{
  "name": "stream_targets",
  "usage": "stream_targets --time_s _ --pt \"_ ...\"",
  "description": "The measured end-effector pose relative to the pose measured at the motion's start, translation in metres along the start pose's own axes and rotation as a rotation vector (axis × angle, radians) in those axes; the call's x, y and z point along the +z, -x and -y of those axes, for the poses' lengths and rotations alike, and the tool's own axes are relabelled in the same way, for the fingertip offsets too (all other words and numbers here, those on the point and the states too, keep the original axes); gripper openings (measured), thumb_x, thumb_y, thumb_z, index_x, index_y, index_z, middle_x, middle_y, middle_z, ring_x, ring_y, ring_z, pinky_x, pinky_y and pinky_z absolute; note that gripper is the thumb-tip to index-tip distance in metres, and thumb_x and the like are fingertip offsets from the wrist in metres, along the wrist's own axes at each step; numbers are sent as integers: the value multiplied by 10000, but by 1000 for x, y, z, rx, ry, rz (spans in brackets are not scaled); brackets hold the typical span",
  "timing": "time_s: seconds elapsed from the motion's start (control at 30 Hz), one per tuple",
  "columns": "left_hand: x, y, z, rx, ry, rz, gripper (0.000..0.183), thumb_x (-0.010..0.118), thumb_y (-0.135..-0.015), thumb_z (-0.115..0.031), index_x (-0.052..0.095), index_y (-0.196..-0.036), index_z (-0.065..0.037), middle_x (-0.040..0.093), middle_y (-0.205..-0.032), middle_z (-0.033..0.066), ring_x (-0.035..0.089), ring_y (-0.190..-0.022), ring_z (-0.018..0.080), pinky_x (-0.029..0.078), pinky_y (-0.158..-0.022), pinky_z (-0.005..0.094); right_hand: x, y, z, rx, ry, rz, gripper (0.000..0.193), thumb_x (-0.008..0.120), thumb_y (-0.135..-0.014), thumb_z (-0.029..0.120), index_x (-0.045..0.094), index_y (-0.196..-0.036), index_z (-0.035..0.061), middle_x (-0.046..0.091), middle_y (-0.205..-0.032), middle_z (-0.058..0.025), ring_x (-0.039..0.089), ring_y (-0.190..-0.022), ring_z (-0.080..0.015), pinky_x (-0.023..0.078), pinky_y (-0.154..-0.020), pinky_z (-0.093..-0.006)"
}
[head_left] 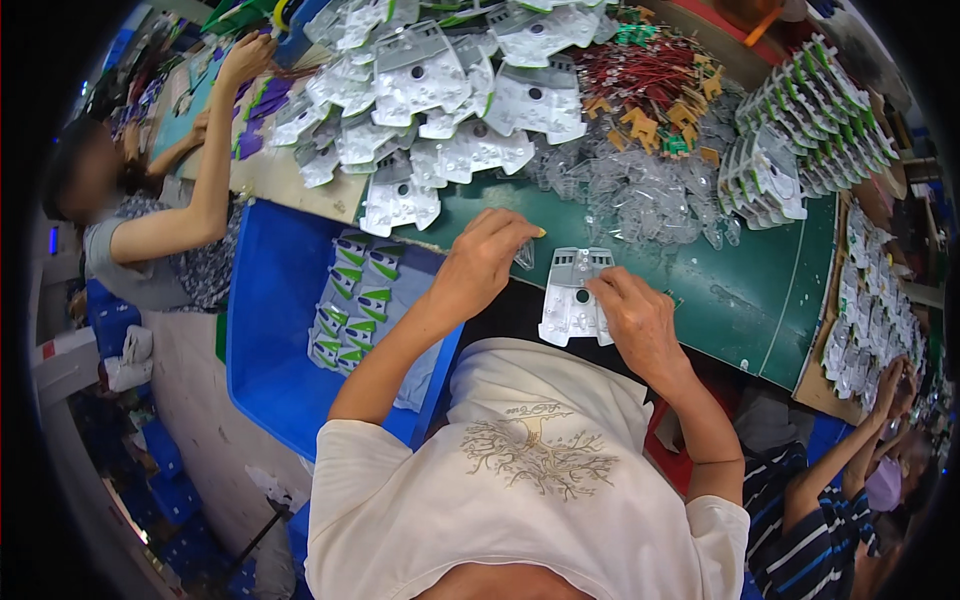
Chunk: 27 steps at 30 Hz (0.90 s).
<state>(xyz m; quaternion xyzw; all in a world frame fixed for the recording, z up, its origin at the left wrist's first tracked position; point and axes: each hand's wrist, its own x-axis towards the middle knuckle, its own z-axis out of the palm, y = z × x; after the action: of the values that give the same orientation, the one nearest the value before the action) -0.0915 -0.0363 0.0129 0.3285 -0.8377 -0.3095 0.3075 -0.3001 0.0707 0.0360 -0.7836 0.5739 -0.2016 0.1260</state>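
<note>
My right hand [640, 315] grips the right edge of a white plastic housing [572, 318] with a grey slotted end and a dark round hole. The housing is in front of the table's near edge. Left of it, my left hand [484, 262] is closed in a pinch, with a small clear plastic piece [525, 254] at its fingers. A bit of yellow shows at one fingertip; what it is, I cannot make out. Beyond my hands, similar housings [420, 75] are heaped at the left, and loose clear plastic pieces [650, 190] lie in a pile.
Red-wired parts [640, 75] with yellow and green pieces lie behind the clear pile on the green table [720, 300]. Stacked housings [770, 180] stand at right. A blue bin [275, 330] at left holds rows of white-and-green assemblies [350, 300]. Co-workers sit on both sides.
</note>
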Motion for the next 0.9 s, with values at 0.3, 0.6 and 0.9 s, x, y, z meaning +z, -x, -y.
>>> stream_targets --time_s 0.3,0.6,0.9 --pt "6 11 -19 -63 -336 -4 247 677 -742 -45 584 -970 -26 559 -857 113 539 -780 294 447 -686 375 1 -4 -5 -17 -39 17 248 583 -688 -38 622 -922 33 564 -896 -77 613 -749 -246 508 -570 -359" --pt "13 25 -24 213 -82 51 276 622 -711 32 617 -986 6 604 -1027 139 607 -914 298 492 -783 373 -3 -9 -11 -91 -34 64 235 574 -707 -10 611 -936 26 565 -891 -66 604 -741 -236 497 -578 -360" --pt "25 7 -25 377 -303 204 249 614 -729 -42 634 -969 22 604 -975 112 589 -992 265 477 -836 363 9 -7 -22 -139 -65 -87 202 594 -702 -2 608 -900 34 591 -800 -65 613 -694 -221 489 -548 -334"
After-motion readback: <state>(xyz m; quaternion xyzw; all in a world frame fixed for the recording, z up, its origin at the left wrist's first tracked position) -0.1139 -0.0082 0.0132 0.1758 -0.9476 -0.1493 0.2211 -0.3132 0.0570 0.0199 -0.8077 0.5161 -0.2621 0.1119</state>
